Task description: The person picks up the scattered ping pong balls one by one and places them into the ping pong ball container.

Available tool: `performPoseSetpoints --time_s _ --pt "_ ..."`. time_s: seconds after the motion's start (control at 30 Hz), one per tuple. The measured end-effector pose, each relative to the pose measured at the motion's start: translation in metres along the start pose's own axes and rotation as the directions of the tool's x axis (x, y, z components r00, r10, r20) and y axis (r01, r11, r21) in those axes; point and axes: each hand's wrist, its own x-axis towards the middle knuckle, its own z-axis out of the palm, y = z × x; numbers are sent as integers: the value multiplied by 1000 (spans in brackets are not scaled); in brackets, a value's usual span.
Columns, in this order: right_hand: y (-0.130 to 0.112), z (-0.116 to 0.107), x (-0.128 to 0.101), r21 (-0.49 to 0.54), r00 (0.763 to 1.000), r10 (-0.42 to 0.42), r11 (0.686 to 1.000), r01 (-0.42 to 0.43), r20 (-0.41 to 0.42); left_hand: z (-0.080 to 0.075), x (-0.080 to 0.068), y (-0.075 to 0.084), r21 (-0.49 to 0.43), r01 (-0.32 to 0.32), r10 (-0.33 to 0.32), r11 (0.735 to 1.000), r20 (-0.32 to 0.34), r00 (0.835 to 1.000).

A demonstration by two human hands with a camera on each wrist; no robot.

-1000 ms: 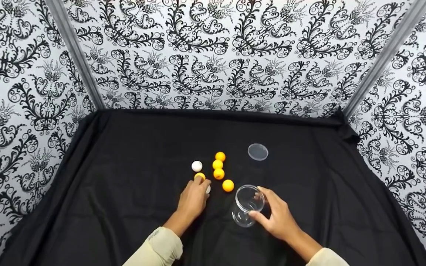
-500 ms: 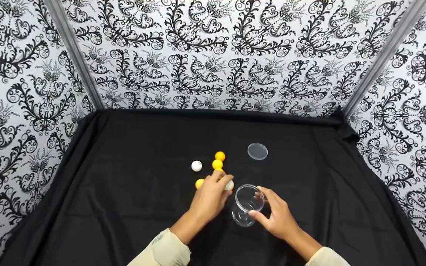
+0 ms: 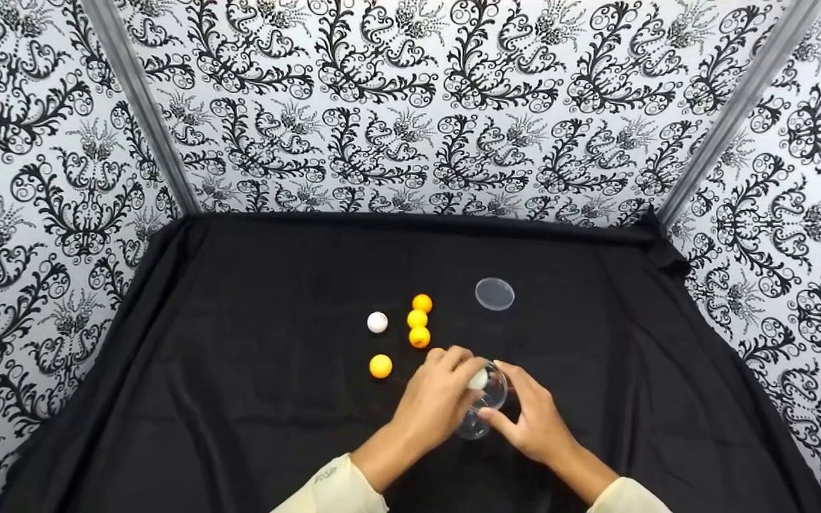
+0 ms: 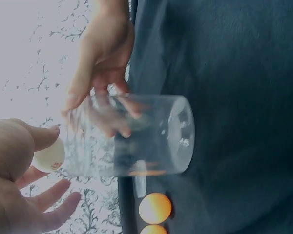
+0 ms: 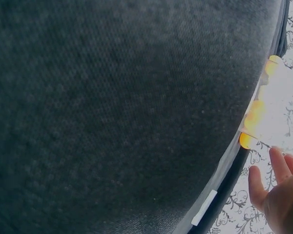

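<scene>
My left hand [image 3: 435, 399] pinches a white ping-pong ball [image 4: 50, 156] between thumb and fingers, right at the mouth of a clear plastic jar [image 4: 136, 136]. My right hand [image 3: 535, 417] grips that jar near its rim, thumb on the near side and fingers around the far side. Upright on the cloth in the head view, the jar is partly covered by the left hand. Three orange ping-pong balls [image 3: 417, 318] lie in a row beyond the left hand. Left of them are another white ball [image 3: 377, 322] and a single orange ball [image 3: 380, 366].
A round clear lid [image 3: 494, 294] lies flat behind the jar. Black cloth [image 3: 275, 299] covers the table, with folds at its edges. Patterned wall panels [image 3: 396, 107] with grey corner strips stand behind and at both sides.
My left hand has carried the white ball rightward from among the balls to the jar mouth. One orange ball has rolled a little nearer. The right hand and jar have stayed put.
</scene>
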Motion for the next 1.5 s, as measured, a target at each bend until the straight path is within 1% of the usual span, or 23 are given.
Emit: performPoseSetpoints --time_s 0.07,0.13,0.3,0.43,0.53,0.97,1.2,1.5 --pt "-1 1 -1 0 1000 0 1000 0 1 5 -1 3 14 -29 29 999 -17 999" --pt "-1 1 -1 -2 1000 -1 1000 1 -1 8 -2 4 11 -39 39 999 -31 999" --pt "-1 2 -2 -8 1000 -10 1000 10 -24 10 -2 7 -17 -2 1 1000 -21 1000" --pt "-1 2 -2 -10 999 -15 1000 15 -35 9 -3 8 -27 21 -21 999 -3 1000" --pt "0 2 -2 -11 999 -18 1000 18 -37 8 -3 8 -33 32 -32 999 -2 999" --pt "-1 2 -2 -15 999 -18 1000 17 -40 10 -2 7 -49 39 -40 998 -7 999" --pt "0 2 -3 7 999 -3 1000 3 -32 11 -2 8 -29 63 -62 998 30 998" --pt "2 3 -2 -17 999 -10 1000 9 -39 10 -1 6 -38 80 -78 996 55 995"
